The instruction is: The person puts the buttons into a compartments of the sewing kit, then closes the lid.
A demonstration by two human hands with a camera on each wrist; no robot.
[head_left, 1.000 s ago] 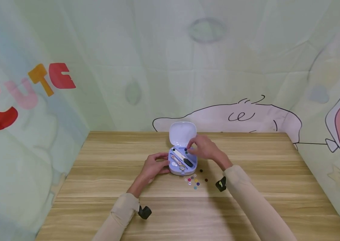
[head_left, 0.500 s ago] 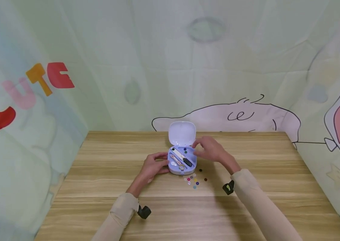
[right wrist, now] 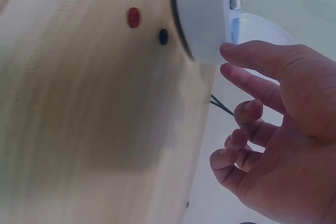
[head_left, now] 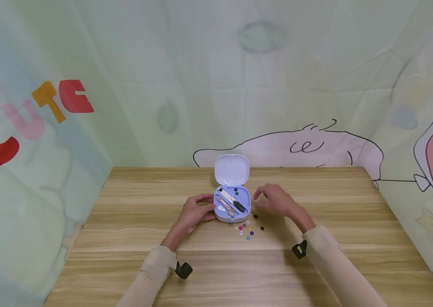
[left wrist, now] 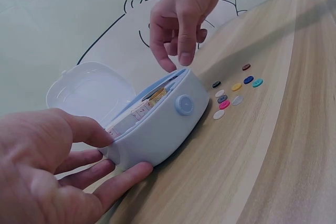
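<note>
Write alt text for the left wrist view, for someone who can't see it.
A left hand touches the side of a white box with its lid open, a numbered strip showing inside. A right hand hangs just beyond the box. Loose buttons in several colors lie near the box on a wooden table.

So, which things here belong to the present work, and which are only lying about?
Likely in the work:
white box, held by left hand
loose buttons near it
right hand, beside the box

Seemingly just there:
black-handled tool, in the box
printed backdrop
</note>
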